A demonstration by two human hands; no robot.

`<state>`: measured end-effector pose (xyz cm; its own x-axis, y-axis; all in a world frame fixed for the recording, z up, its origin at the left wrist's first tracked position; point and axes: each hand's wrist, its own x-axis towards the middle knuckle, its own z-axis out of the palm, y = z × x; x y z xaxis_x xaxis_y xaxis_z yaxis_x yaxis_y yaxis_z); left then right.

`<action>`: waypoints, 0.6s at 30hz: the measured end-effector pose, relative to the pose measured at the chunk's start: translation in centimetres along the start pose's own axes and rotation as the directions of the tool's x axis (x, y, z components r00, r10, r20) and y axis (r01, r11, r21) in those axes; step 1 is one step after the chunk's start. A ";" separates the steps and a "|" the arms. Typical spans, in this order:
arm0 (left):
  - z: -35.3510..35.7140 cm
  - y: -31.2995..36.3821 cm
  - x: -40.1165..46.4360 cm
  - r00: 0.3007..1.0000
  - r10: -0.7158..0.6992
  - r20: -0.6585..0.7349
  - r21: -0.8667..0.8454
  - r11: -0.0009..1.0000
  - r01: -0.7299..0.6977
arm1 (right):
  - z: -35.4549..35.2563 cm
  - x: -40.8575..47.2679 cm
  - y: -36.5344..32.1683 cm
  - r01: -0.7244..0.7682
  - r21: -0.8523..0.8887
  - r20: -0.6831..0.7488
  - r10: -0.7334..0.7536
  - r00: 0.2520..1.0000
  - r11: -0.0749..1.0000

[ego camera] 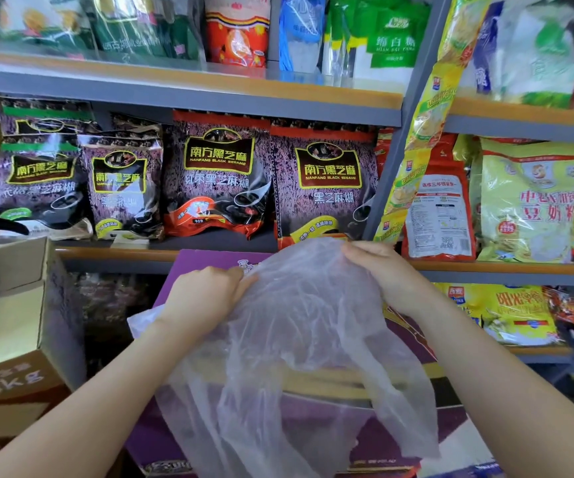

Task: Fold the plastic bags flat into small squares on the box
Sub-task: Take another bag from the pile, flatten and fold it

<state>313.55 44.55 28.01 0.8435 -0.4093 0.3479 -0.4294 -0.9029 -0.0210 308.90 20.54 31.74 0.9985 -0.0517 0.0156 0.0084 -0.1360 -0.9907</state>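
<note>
One view only, head camera. Both hands hold a single clear plastic bag (pixel 299 339) above the purple box (pixel 416 439), which sits in front of the shelves (pixel 209 94) of sesame packets. My left hand (pixel 206 294) pinches the bag's top edge near the box's far left corner, fingers curled onto the film. My right hand (pixel 378 270) grips the far side of the bag, fingers wrapped over it. The bag is puffed and crumpled, not yet flat. I'd lower it onto the box, pull the edges taut, press out the air, then fold.
</note>
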 end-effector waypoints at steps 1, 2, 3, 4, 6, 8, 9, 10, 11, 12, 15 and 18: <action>-0.2 -0.1 0.0 1.000 -0.003 0.000 -0.024 1.000 0.003 | -0.2 0.0 -0.1 -0.008 0.015 0.044 0.008 0.999 1.000; -0.2 -0.3 -0.1 1.000 -0.002 -0.025 -0.078 0.997 0.000 | -0.3 0.0 -0.3 0.006 0.022 0.060 -0.008 0.998 1.000; -0.2 -0.4 0.0 0.998 0.012 -0.065 -0.152 0.988 -0.022 | -0.1 0.0 -0.6 0.023 0.034 0.052 -0.024 0.998 0.999; -0.1 -0.3 0.0 0.991 0.053 -0.127 -0.224 0.971 -0.081 | 0.1 0.0 -0.8 0.036 0.044 0.032 -0.037 0.999 0.998; -0.4 0.1 0.2 0.958 0.156 -0.240 -0.336 0.913 -0.232 | 0.8 -0.1 -1.4 0.056 0.053 0.016 -0.056 0.998 0.997; -1.1 1.0 0.3 0.923 0.194 -0.332 -0.396 0.860 -0.323 | 1.6 -0.3 -1.7 0.111 0.034 0.052 -0.112 0.992 0.993; -1.5 1.6 0.2 0.925 0.173 -0.337 -0.434 0.843 -0.316 | 1.9 -0.4 -2.0 0.138 0.043 0.059 -0.141 0.988 0.989; -1.9 2.0 0.2 0.940 0.125 -0.318 -0.477 0.836 -0.272 | 2.2 -0.5 -2.4 0.158 0.060 0.052 -0.162 0.985 0.986; -2.1 2.2 0.2 0.957 0.073 -0.280 -0.498 0.841 -0.210 | 2.4 -0.6 -2.8 0.173 0.089 0.037 -0.177 0.984 0.981; -2.0 2.2 0.2 0.963 0.043 -0.264 -0.493 0.852 -0.173 | 2.3 -0.5 -2.9 0.182 0.101 0.018 -0.184 0.983 0.978; -1.1 1.8 0.1 0.919 0.105 -0.380 -0.412 0.871 -0.269 | 1.5 -1.1 -3.4 0.208 0.042 0.075 -0.210 0.975 0.977; -0.9 0.8 0.1 0.901 0.131 -0.414 -0.397 0.864 -0.308 | 0.4 -1.4 -3.3 0.203 -0.159 0.282 -0.153 0.947 0.966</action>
<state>312.99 43.89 28.85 0.5700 -0.4323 0.6987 -0.7594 -0.6019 0.2471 307.49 21.49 34.89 0.9596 0.2508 0.1278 0.2024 -0.2992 -0.9325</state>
